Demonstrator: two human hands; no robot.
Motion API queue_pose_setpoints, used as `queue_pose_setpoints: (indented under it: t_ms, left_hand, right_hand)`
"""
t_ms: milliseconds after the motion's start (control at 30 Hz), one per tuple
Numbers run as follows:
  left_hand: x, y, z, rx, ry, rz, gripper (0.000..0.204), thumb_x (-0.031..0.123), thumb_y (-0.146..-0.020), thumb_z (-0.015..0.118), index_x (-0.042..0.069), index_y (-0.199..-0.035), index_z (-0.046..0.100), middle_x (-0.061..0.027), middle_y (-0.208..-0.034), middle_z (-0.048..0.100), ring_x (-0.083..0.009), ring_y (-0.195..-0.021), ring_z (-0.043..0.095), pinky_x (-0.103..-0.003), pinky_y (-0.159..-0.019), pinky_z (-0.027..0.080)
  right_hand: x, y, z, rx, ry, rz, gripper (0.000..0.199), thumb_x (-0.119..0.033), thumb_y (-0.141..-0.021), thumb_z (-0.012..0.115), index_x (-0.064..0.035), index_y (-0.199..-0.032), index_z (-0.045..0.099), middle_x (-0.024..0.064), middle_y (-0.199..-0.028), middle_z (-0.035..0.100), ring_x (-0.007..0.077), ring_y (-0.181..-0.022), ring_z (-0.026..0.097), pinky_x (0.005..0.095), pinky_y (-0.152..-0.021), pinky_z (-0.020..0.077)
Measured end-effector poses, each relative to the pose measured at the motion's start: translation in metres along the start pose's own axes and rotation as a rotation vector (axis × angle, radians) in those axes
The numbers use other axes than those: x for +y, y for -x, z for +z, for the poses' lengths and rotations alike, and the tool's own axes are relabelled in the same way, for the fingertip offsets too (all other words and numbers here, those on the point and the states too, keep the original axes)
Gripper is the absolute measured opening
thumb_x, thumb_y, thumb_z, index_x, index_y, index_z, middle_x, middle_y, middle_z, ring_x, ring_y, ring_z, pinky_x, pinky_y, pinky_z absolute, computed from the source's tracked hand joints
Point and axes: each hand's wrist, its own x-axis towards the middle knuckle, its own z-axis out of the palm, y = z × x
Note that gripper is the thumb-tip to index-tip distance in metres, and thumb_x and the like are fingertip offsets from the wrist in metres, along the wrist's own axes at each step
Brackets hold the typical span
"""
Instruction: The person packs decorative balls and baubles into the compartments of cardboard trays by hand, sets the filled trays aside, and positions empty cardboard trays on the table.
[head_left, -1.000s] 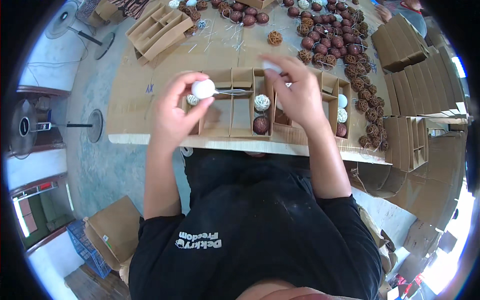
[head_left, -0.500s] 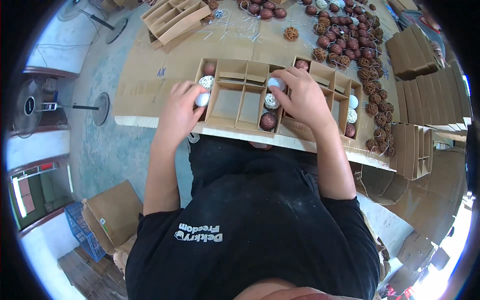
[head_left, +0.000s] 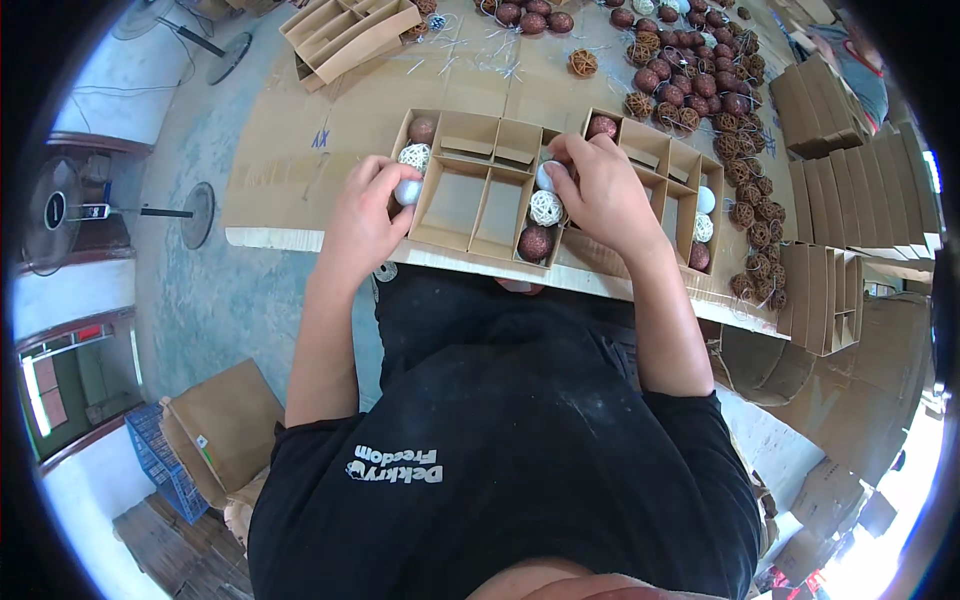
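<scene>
A divided cardboard box [head_left: 455, 205] lies at the table's near edge. My left hand [head_left: 372, 212] pinches a smooth white ball [head_left: 407, 191] at its left compartment, just below a white woven ball [head_left: 414, 156] and a brownish ball [head_left: 422, 130]. Between the fingers of my right hand [head_left: 603, 192] is another white ball [head_left: 550, 176], at the top of the box's right column. Under that ball sit a white woven ball [head_left: 545, 208] and a dark red glitter ball [head_left: 535, 242]. A second divided box [head_left: 683, 215] stands to the right, partly hidden by my right hand, with balls along its right side.
Many dark red balls [head_left: 705, 85] and brown wicker balls [head_left: 741, 150] cover the table's far right. Another divider box [head_left: 350, 40] stands at the far left. Folded cardboard partitions [head_left: 860, 190] are stacked on the right. A person [head_left: 860, 75] is at the far right edge.
The left white ball has shifted slightly up, against the woven ball in its compartment. The right white ball has moved slightly down toward the woven ball. Both hands still grip them.
</scene>
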Motion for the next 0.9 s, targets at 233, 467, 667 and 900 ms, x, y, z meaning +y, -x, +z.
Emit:
queue_pose_setpoints:
  t_ms: [233,467,667,900]
  left_hand:
    - [0.003,0.004,0.002,-0.013,0.13,-0.113,0.032,0.001,-0.084,0.075,0.007,-0.115,0.068,-0.0104,-0.117,0.062,-0.0324,-0.106,0.065,-0.04,-0.09,0.053]
    - [0.001,0.002,0.005,0.027,0.127,-0.096,0.032,0.003,-0.083,0.076,0.008,-0.114,0.068,-0.011,-0.116,0.062,-0.0349,-0.103,0.066,-0.041,-0.086,0.054]
    - [0.002,0.005,0.004,0.018,0.122,-0.136,0.034,0.001,-0.084,0.074,0.006,-0.117,0.067,-0.0108,-0.118,0.062,-0.0309,-0.112,0.064,-0.037,-0.098,0.05]
    - [0.005,0.001,-0.001,0.0,-0.026,-0.03,0.031,0.002,-0.082,0.076,0.008,-0.111,0.067,-0.01,-0.111,0.063,-0.0339,-0.087,0.068,-0.043,-0.075,0.054]
  right_hand:
    - [-0.044,0.035,0.003,-0.014,0.323,-0.047,0.092,-0.066,-0.091,0.066,0.0078,-0.144,0.051,0.0224,-0.148,0.053,0.0433,-0.139,0.044,0.0587,-0.114,0.0355]
    - [-0.049,0.043,0.019,-0.069,0.488,-0.021,0.113,-0.08,-0.086,0.059,0.0099,-0.153,0.041,0.0263,-0.16,0.041,0.0473,-0.152,0.03,0.0612,-0.12,0.028]
    - [-0.053,0.04,0.011,-0.172,0.466,-0.04,0.125,-0.081,-0.078,0.067,0.0133,-0.154,0.036,0.0303,-0.157,0.04,0.0505,-0.154,0.026,0.0645,-0.121,0.027]
    - [-0.061,0.037,0.01,-0.243,0.484,0.008,0.122,-0.074,-0.079,0.073,0.014,-0.154,0.034,0.0294,-0.157,0.04,0.0503,-0.153,0.025,0.0629,-0.122,0.0267]
